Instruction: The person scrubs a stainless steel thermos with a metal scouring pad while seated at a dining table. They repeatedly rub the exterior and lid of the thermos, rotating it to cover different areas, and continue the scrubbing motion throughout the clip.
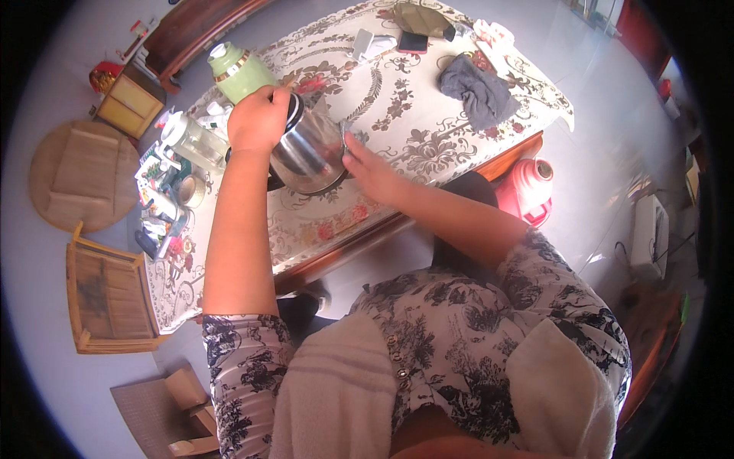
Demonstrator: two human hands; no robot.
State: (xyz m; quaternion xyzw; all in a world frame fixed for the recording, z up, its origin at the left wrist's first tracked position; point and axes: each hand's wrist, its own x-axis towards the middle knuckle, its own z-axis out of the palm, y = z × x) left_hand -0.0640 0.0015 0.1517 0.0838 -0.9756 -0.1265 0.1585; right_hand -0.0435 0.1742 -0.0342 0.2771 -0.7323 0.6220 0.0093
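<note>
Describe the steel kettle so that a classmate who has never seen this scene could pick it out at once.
Start at the table with the floral cloth. Near its left end, just in front of the green flask, sits the kettle, gripped at the top by the left hand and touched on its side by the right hand. It is the only shiny, rounded metal thing there.

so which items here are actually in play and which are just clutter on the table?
In play:
- steel kettle, tilted, gripped at the top by the left hand
- right hand, pressed against the kettle's side, small cloth or pad under the fingers, hard to tell

Lying about:
- green flask
- grey cloth
- phone
- clear jug
- pink flask on the floor
</note>
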